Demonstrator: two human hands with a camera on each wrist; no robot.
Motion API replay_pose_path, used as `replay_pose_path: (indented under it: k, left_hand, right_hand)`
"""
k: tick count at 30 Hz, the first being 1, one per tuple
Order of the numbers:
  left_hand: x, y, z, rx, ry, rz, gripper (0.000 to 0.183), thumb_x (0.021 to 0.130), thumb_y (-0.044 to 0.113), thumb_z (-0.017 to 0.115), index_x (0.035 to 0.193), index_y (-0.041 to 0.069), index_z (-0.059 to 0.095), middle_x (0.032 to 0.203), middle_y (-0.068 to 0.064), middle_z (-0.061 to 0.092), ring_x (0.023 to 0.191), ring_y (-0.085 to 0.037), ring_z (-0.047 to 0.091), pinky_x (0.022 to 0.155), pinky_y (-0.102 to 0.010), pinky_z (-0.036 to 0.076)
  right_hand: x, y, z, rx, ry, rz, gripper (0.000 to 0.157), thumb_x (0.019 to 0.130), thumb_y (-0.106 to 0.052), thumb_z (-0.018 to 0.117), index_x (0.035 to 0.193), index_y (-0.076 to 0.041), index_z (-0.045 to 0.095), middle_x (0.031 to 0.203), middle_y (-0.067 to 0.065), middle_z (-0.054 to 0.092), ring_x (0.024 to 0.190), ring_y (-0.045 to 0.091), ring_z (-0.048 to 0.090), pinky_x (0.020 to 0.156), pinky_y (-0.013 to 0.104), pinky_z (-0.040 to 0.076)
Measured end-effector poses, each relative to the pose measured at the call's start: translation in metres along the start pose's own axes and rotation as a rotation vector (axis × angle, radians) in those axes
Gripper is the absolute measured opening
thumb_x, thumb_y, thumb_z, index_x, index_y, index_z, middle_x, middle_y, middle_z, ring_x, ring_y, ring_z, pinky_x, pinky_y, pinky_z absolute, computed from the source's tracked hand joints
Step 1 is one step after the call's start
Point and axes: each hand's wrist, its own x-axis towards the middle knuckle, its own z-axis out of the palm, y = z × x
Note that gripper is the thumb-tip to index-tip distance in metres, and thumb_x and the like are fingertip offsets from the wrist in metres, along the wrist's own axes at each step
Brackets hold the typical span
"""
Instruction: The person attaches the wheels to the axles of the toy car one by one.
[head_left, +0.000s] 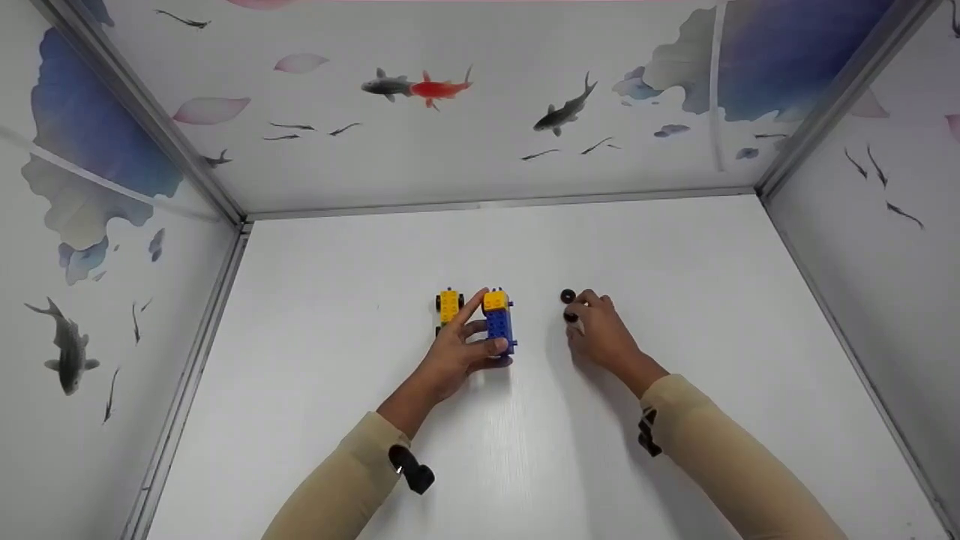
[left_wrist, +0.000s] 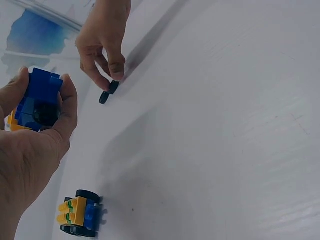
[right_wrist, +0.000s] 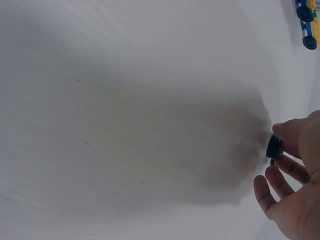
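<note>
My left hand (head_left: 448,358) grips a toy block vehicle (head_left: 499,326), blue with a yellow block at its far end, above the table. Bare axle pins stick out on its right side; in the left wrist view, a dark wheel shows against its blue underside. To the right, my right hand (head_left: 606,334) pinches a small black wheel (right_wrist: 274,146) between thumb and fingertip, at or just above the tabletop. Another black wheel (head_left: 568,296) lies just beyond those fingertips. The wheel in the right hand is partly covered by the fingers.
A second toy vehicle (left_wrist: 77,215), yellow, green and blue with black wheels, stands on the table left of the held one. The white tabletop (head_left: 360,277) is enclosed by printed panels (head_left: 480,165) at the back and both sides.
</note>
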Motion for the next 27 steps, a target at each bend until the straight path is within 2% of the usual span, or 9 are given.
replay_pose_path:
  k: [7, 11, 18, 24, 27]
  left_hand:
    - [0.0, -0.001, 0.0, 0.0, 0.001, -0.017, 0.102, 0.1, 0.009, 0.083, 0.176, 0.043, 0.025, 0.166, -0.026, 0.038, 0.126, -0.037, 0.072, 0.102, -0.047, 0.066]
    - [0.0, -0.003, 0.0, 0.011, 0.003, -0.022, 0.103, 0.1, 0.01, 0.082, 0.176, 0.042, 0.022, 0.165, -0.025, 0.04, 0.127, -0.036, 0.072, 0.104, -0.046, 0.066]
    - [0.002, -0.004, 0.001, 0.018, 0.028, -0.02, 0.107, 0.1, 0.009, 0.082, 0.179, 0.034, 0.014, 0.167, -0.025, 0.04, 0.128, -0.036, 0.072, 0.104, -0.046, 0.066]
    - [0.001, -0.004, 0.003, 0.023, 0.045, -0.034, 0.109, 0.099, 0.01, 0.084, 0.179, 0.029, 0.014, 0.167, -0.023, 0.043, 0.126, -0.034, 0.074, 0.104, -0.045, 0.066]
    - [0.002, -0.005, 0.003, 0.023, 0.04, -0.034, 0.108, 0.099, 0.01, 0.084, 0.179, 0.028, 0.015, 0.167, -0.023, 0.043, 0.128, -0.034, 0.073, 0.104, -0.045, 0.065]
  right_hand:
    - [-0.001, 0.001, 0.0, 0.027, 0.006, 0.014, 0.014, 0.1, -0.001, 0.076, 0.114, 0.002, 0.078, 0.124, 0.018, 0.067, 0.117, 0.039, 0.064, 0.102, 0.054, 0.058]
    - [-0.001, 0.003, 0.0, 0.046, 0.022, 0.004, 0.011, 0.1, 0.0, 0.076, 0.111, 0.0, 0.078, 0.118, 0.018, 0.07, 0.114, 0.039, 0.067, 0.101, 0.054, 0.06]
    - [0.003, -0.006, -0.008, 0.194, 0.046, -0.018, 0.028, 0.099, 0.002, 0.077, 0.127, 0.004, 0.073, 0.125, 0.02, 0.07, 0.112, 0.04, 0.075, 0.095, 0.052, 0.065]
    - [0.006, -0.024, -0.015, 0.296, 0.083, -0.057, 0.033, 0.098, 0.002, 0.079, 0.131, 0.005, 0.073, 0.122, 0.021, 0.07, 0.11, 0.038, 0.077, 0.095, 0.052, 0.066]
    - [0.007, -0.033, -0.017, 0.35, 0.082, -0.064, 0.034, 0.098, 0.0, 0.081, 0.131, 0.001, 0.076, 0.121, 0.019, 0.071, 0.111, 0.035, 0.078, 0.097, 0.05, 0.067]
